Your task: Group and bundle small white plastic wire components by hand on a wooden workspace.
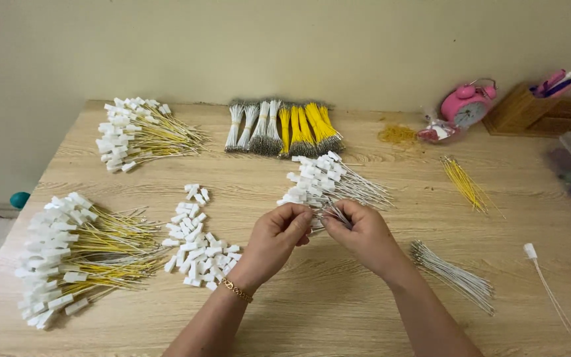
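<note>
Wooden table [338, 304] is filling most of the view, its grain running left to right, and it is serving as the sorting surface: stock is lying in separate heaps, well apart, presumably so that kinds are not mixing.

Largest heap: yellow leads with white plugs [74, 258] is sitting at near left, plug ends fanned outward. A second heap of the same kind [141, 133] is lying at far left. Bundled wires, grey and yellow [284, 129], are lying side by side at the back near the wall, tied in sheaves and apparently untouched stock.

Grey leads with white plugs [328, 182] are piling up just beyond the hands, close enough for short reaches. Loose white plugs [196, 248] are scattered just left of the left wrist. Bare grey wires [454, 276] are lying just right of the right forearm; loose yellow wires [467, 185] are farther right. One single plugged lead [544, 281] is lying alone at far right.

Back right corner: pink alarm clock [465, 106] and wooden holder [523, 109], clear of the working area.

Left hand [279, 235], with a gold bracelet at the wrist, is pinching a small white plug between thumb and fingertips. Right hand [358, 231] is closed on a few thin grey wires, their ends pointing toward the left hand. Both hands are meeting at table centre, raised slightly above the surface; whether wire and plug are already touching, I cannot tell.
</note>
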